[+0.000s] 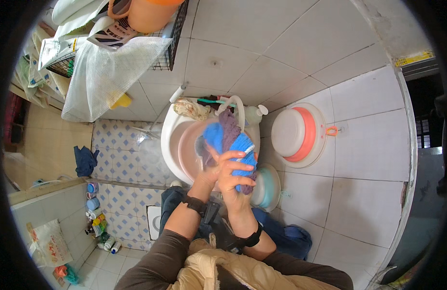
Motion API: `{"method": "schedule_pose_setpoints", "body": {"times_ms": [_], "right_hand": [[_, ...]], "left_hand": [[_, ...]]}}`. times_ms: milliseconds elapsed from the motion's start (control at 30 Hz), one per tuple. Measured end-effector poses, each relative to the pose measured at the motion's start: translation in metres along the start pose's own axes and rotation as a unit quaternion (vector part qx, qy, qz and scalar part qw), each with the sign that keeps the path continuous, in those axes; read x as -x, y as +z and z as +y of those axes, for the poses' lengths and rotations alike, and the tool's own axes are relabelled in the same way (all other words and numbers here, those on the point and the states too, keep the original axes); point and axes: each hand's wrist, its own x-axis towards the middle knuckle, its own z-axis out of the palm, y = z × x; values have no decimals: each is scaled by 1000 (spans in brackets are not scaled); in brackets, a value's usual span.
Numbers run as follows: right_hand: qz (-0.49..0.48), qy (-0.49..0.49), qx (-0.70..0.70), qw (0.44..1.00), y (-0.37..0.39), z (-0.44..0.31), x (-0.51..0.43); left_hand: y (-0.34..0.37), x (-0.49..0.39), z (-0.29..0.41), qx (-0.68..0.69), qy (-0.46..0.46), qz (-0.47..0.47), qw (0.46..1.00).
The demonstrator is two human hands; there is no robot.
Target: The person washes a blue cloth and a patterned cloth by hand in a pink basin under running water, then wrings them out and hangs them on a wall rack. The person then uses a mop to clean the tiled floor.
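Observation:
A blue and purple knitted cloth item [229,132] hangs bunched over a pink basin [189,139], which sits in a white washbasin [167,152]. My right hand [236,174] is wrapped around its lower right end, fingers curled over the blue part. My left hand [210,170] is against its left side, partly hidden by the cloth and my right hand. A curved white faucet spout [239,107] stands behind the cloth, close to its upper end. What my left fingers grip cannot be seen clearly.
A crumpled patterned cloth [191,110], a green toothbrush [209,101] and a pump bottle [254,114] line the washbasin's back rim. Collapsible basins, one red and white [299,134], one teal [268,186], hang at right. A wire basket [169,54] juts out upper left.

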Motion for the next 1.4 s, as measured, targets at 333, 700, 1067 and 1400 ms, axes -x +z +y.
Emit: {"method": "schedule_pose_setpoints", "body": {"times_ms": [333,700,1067,1400], "right_hand": [[70,-125,119,983,3,-15,18],[82,-161,200,963,12,-18,15],[147,47,442,884,32,-26,33],[279,86,813,504,40,-22,34]], "left_hand": [[22,-19,30,-196,120,-3,973],[32,-11,12,-143,87,68,984],[91,-4,31,-164,109,235,952],[127,-14,62,-423,17,169,890]]}}
